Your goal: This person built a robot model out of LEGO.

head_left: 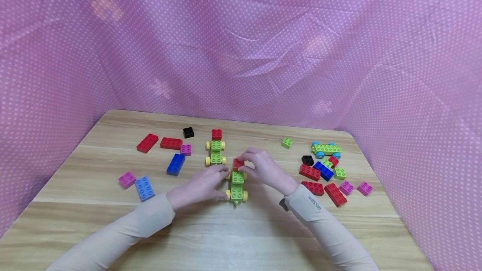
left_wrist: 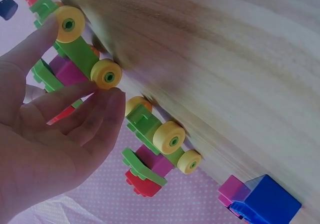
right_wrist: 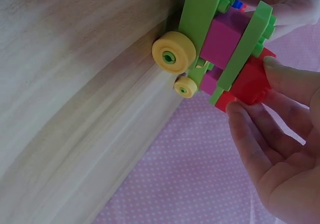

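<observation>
My right hand [head_left: 265,168] pinches a red brick [right_wrist: 250,81] between thumb and fingers, at the far end of the near toy car. That car has a light green base [head_left: 237,190], yellow wheels [left_wrist: 106,74], a magenta brick [right_wrist: 225,39] and a raised green plate [right_wrist: 248,45]. The red brick is against this plate. My left hand [head_left: 201,185] holds the car at its left-side wheels, thumb on one and fingers on the other. Just beyond stands a similar green car [head_left: 216,154] with a red brick [head_left: 216,134] at its far end.
Red, blue, magenta and black bricks lie on the left, including a light blue brick [head_left: 144,188]. On the right are several more bricks, among them a red brick [head_left: 336,194], and a green car base [head_left: 326,149] with blue wheels. Pink dotted cloth [head_left: 241,53] surrounds the table.
</observation>
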### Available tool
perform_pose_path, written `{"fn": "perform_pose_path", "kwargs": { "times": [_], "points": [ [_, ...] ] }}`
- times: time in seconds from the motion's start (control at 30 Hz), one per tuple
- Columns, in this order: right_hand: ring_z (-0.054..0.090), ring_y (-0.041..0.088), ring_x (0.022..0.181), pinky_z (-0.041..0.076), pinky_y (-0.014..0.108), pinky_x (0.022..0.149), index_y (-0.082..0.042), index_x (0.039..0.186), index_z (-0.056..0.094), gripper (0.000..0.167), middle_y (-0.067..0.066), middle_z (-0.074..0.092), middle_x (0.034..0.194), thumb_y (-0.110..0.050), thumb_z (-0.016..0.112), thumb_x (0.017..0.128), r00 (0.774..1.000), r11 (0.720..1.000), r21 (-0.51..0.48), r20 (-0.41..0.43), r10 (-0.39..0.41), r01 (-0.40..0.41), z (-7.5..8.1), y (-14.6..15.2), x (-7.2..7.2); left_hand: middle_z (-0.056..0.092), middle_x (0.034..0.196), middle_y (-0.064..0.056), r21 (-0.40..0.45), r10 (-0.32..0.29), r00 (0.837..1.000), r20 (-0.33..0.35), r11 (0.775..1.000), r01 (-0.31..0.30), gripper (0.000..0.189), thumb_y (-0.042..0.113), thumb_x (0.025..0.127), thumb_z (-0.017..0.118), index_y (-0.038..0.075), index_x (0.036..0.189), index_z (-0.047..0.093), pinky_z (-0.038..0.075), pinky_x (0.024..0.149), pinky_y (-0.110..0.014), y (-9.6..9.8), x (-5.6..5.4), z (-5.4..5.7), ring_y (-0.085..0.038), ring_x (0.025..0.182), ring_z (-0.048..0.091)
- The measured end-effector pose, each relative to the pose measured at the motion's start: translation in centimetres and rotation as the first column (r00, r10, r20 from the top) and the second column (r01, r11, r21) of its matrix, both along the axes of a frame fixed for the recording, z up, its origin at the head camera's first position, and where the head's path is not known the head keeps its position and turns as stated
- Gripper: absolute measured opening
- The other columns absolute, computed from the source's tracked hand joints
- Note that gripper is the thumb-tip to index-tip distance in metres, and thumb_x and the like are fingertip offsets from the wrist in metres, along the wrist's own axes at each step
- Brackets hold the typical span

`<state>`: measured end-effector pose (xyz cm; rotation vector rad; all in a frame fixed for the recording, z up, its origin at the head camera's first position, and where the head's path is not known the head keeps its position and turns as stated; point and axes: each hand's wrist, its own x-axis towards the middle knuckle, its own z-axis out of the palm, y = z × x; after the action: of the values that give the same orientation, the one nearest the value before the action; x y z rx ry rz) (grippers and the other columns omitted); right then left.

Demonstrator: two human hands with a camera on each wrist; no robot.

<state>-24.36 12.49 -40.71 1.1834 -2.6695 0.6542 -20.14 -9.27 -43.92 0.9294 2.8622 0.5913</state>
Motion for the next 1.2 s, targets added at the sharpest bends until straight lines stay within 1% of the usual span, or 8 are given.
{"fn": "perform_pose_path", "kwargs": {
  "times": [0.23, 0.43, 0.63, 0.8, 0.97, 1.2],
  "points": [
    [0.072, 0.023, 0.094, 0.061, 0.028, 0.085, -0.002, 0.108, 0.073, 0.023, 0.011, 0.074, 0.102, -0.007, 0.074, 0.086, 0.997, 0.999, 0.023, -0.060, 0.042, -0.041, -0.02, 0.19, 0.00, 0.055, 0.141, -0.022, -0.006, -0.013, 1.000, -0.021, 1.000, 0.013, 0.073, 0.035, 0.078, 0.082, -0.002, 0.135, 0.057, 0.046, 0.111, -0.053, -0.02, 0.16, 0.13, -0.038, 0.131, 0.053],
    [0.071, 0.024, 0.093, 0.061, 0.029, 0.084, -0.002, 0.106, 0.073, 0.021, 0.010, 0.073, 0.100, -0.007, 0.074, 0.086, 0.999, 0.999, 0.009, -0.036, 0.037, -0.037, 0.21, 0.17, -0.09, 0.057, 0.140, -0.021, -0.009, -0.016, 0.999, -0.037, 1.000, 0.015, 0.073, 0.036, 0.078, 0.083, -0.002, 0.135, 0.057, 0.048, 0.109, -0.052, -0.03, 0.05, 0.05, -0.037, 0.129, 0.055],
    [0.071, 0.024, 0.094, 0.060, 0.028, 0.086, -0.002, 0.108, 0.072, 0.024, 0.010, 0.073, 0.102, -0.008, 0.075, 0.086, 0.998, 0.999, 0.024, -0.046, 0.041, -0.040, 0.48, 0.06, 0.16, 0.055, 0.142, -0.022, -0.008, -0.009, 0.999, -0.037, 1.000, 0.008, 0.074, 0.035, 0.078, 0.083, -0.001, 0.136, 0.056, 0.047, 0.110, -0.054, -0.07, 0.03, -0.02, -0.038, 0.131, 0.053],
    [0.071, 0.024, 0.097, 0.060, 0.030, 0.089, -0.002, 0.112, 0.071, 0.026, 0.011, 0.073, 0.106, -0.007, 0.074, 0.086, 0.998, 0.998, 0.033, -0.046, 0.048, -0.046, 0.36, 0.16, 0.06, 0.054, 0.142, -0.023, 0.000, -0.010, 1.000, -0.028, 1.000, 0.010, 0.074, 0.034, 0.078, 0.083, -0.002, 0.136, 0.056, 0.045, 0.111, -0.055, -0.08, 0.04, 0.07, -0.040, 0.132, 0.052],
    [0.071, 0.022, 0.099, 0.060, 0.030, 0.090, -0.003, 0.115, 0.071, 0.028, 0.010, 0.073, 0.108, -0.008, 0.073, 0.087, 0.998, 0.998, 0.043, -0.046, 0.051, -0.049, 0.13, 0.44, -0.03, 0.054, 0.142, -0.022, -0.013, -0.016, 1.000, -0.026, 1.000, 0.016, 0.074, 0.034, 0.078, 0.083, -0.002, 0.137, 0.055, 0.045, 0.111, -0.054, -0.02, -0.01, 0.02, -0.038, 0.132, 0.053],
    [0.071, 0.025, 0.102, 0.060, 0.032, 0.091, -0.004, 0.118, 0.069, 0.031, 0.010, 0.072, 0.111, -0.009, 0.073, 0.087, 0.999, 0.999, 0.028, -0.029, 0.040, -0.039, -0.03, 1.02, 0.10, 0.055, 0.142, -0.019, -0.015, -0.026, 0.999, -0.026, 1.000, 0.025, 0.075, 0.034, 0.077, 0.083, 0.000, 0.137, 0.055, 0.046, 0.111, -0.052, -0.02, 0.05, 0.12, -0.036, 0.131, 0.053]
  ]
}}
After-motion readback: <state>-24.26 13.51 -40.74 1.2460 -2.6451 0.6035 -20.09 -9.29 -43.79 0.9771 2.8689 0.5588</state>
